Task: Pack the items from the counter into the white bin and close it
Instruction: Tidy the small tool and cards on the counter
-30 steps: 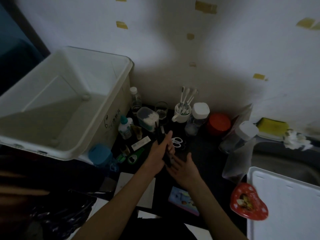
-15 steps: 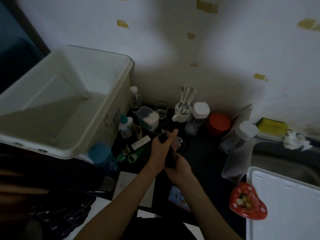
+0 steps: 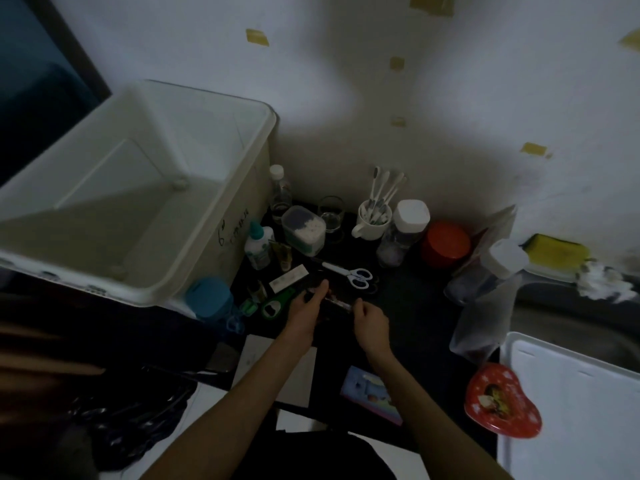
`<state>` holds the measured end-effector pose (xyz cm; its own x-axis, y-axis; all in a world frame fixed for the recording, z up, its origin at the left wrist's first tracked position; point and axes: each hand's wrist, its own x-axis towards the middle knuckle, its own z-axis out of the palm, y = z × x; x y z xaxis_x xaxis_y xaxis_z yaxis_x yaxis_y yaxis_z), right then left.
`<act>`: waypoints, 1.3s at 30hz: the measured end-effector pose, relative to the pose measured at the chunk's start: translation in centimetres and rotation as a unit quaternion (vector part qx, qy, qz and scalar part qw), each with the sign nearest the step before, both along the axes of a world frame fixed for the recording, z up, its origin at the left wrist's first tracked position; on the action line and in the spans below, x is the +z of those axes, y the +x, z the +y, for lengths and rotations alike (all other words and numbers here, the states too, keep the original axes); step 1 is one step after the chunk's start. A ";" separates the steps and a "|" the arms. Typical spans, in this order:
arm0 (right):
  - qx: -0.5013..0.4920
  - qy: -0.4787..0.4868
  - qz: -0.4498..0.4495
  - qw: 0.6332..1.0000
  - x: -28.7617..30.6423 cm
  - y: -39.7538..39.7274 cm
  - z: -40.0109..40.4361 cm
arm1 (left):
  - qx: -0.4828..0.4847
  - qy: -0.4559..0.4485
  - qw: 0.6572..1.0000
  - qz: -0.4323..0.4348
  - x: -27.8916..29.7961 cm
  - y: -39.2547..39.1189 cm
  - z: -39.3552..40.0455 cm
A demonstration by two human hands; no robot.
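Since a second ago both hands have drawn apart along a dark, slim bundle [image 3: 337, 301] low over the black counter [image 3: 408, 299]: left hand [image 3: 306, 308] and right hand [image 3: 370, 318] each closed on an end. Best keep it level, lift clear of the white-handled scissors [image 3: 349, 271], then swing left into the empty white plastic bin [image 3: 221, 98].

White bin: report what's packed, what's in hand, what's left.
Nothing is packed: the white bin is open and looks empty. Both the left hand and right hand hold a dark item. Scissors, mug and red jar sit on the counter.
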<state>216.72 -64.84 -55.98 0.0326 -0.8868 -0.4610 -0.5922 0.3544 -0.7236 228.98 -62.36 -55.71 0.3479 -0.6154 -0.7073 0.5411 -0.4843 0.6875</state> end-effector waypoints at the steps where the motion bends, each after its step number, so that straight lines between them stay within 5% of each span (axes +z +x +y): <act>1: 0.005 -0.011 0.017 1.000 -0.6 -0.2 -0.3 | -0.028 -0.001 0.999 -0.026 -0.5 0.5 0.4; 16: 0.019 -0.001 0.010 1.000 -4.3 -1.9 -2.4 | -0.167 0.019 0.968 -0.184 -4.6 2.0 -1.9; 23: 0.056 -0.079 0.063 0.993 -4.0 -2.9 -2.4 | -0.281 -0.009 0.865 -0.416 -4.3 1.6 -2.0; 39: 0.099 -0.205 0.160 0.961 -5.0 -3.6 0.3 | -0.379 0.022 0.718 -0.583 -1.3 4.1 1.7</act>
<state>213.13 -64.56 -60.96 0.1334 -0.9871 -0.0881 -0.8336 -0.0637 -0.5486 233.08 -60.62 -57.01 0.2964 -0.9268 -0.2308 -0.8208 -0.3707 0.4346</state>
